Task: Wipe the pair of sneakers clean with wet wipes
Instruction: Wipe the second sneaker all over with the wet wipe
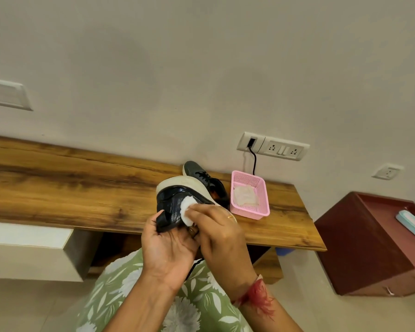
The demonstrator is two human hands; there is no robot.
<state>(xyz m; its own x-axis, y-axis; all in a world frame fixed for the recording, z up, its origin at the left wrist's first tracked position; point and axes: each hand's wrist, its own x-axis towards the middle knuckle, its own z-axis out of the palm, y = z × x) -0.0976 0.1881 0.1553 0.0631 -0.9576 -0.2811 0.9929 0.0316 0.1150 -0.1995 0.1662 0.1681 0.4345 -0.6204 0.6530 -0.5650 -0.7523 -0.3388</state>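
1. Head view: the left hand (168, 245) grips the black sneaker (175, 200) by its near end, thumb curled over it, and holds it up, sole turned away.
2. The right hand (216, 233) pinches a folded wet wipe (187, 210) against the sneaker's side, just beyond the left thumb.
3. It probably handles light. The sole looks stiff and the upper softer. The wetted gloss may slip, so the sole edge seems the safest grip.
4. It has a shiny black upper and a smudged off-white sole.
5. The second sneaker (201, 178) lies beyond both hands, just beside a pink basket (252, 212).
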